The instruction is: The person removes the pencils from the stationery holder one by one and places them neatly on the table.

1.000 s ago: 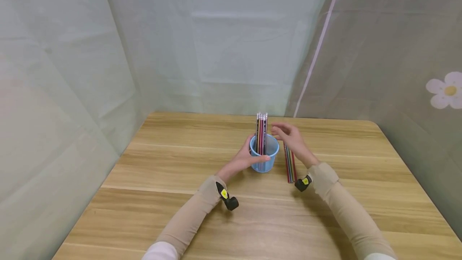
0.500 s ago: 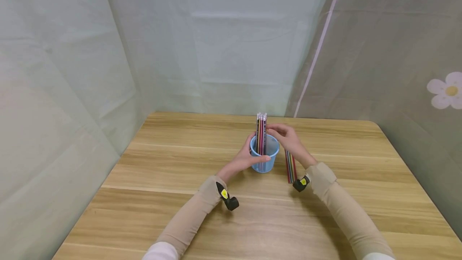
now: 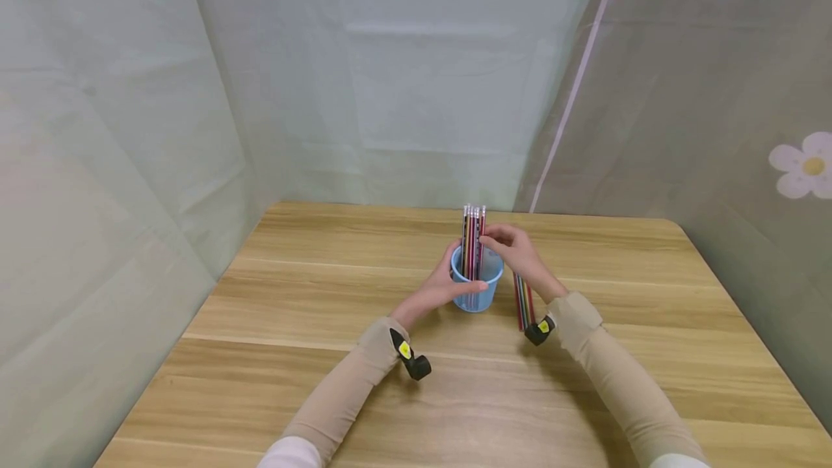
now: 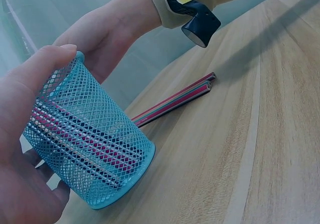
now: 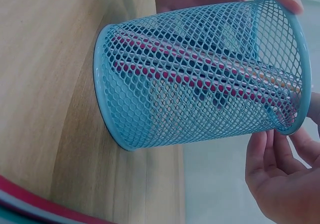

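A light blue mesh pen cup [image 3: 477,299] stands on the table, and my left hand [image 3: 440,284] grips it around its left side, thumb over the near rim. Several striped pencils [image 3: 471,237] rise upright inside the cup, leaning at its left. Above the cup's right rim, my right hand [image 3: 522,253] pinches a reddish pencil [image 3: 483,221] beside that bunch. Through the mesh in the right wrist view, pink and dark pencil shafts [image 5: 190,59] reach toward the cup's base; the fingers of the right hand [image 5: 285,179] are curled beyond the rim.
More pencils [image 3: 523,305] lie side by side on the wooden table [image 3: 312,309], just right of the cup and partly under the right wrist. Their ends [image 4: 207,84] show behind the cup in the left wrist view. Pale cloth [image 3: 442,92] hangs behind the table.
My right hand has moved left over the cup, and a reddish pencil now stands at its fingertips against the bunch. The left hand and the cup have stayed in place.
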{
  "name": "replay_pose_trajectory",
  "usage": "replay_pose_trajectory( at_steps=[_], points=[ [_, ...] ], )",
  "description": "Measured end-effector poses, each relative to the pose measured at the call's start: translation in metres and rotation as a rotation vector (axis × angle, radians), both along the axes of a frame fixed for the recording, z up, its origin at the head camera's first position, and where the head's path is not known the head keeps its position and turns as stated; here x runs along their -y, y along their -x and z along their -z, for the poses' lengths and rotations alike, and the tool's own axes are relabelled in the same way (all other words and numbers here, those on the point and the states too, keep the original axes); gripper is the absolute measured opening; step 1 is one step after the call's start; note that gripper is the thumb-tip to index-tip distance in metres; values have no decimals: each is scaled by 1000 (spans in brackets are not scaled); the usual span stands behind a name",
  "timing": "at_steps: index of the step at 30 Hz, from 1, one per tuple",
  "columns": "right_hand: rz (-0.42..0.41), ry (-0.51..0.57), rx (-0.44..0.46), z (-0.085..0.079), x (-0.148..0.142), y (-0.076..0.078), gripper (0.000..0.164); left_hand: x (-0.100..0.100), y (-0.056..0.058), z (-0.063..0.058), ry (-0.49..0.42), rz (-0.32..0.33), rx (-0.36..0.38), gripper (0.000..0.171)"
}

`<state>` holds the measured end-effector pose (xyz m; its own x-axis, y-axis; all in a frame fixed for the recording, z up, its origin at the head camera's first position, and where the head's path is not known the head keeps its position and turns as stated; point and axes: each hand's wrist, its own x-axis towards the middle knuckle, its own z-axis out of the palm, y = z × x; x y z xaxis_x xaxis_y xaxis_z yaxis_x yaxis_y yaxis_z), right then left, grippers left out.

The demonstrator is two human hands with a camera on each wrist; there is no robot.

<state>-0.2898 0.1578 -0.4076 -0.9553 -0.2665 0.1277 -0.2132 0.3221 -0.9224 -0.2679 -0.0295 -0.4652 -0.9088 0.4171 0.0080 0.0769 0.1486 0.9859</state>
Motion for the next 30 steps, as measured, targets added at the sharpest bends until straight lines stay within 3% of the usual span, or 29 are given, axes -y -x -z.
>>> replay_pose_trajectory(
  at_steps=[7, 14, 21, 23, 30],
  points=[
    [31, -3, -14, -6, 0, -5, 28, 0, 1, 1, -3, -4, 15, 98],
    [45, 31, 17, 16, -8, 10, 33, 0, 1, 3, -1, -6, 5, 99],
    [58, 43, 76, 4, -8, 5, 35, 0, 1, 2, -8, -15, 6, 97],
    [66, 59, 75, 12, -10, 10, 36, 0, 1, 3, -3, -16, 5, 97],
    [72, 104, 57, 10, -10, 8, 36, -1, 2, 3, -13, -10, -2, 96]
  ],
)
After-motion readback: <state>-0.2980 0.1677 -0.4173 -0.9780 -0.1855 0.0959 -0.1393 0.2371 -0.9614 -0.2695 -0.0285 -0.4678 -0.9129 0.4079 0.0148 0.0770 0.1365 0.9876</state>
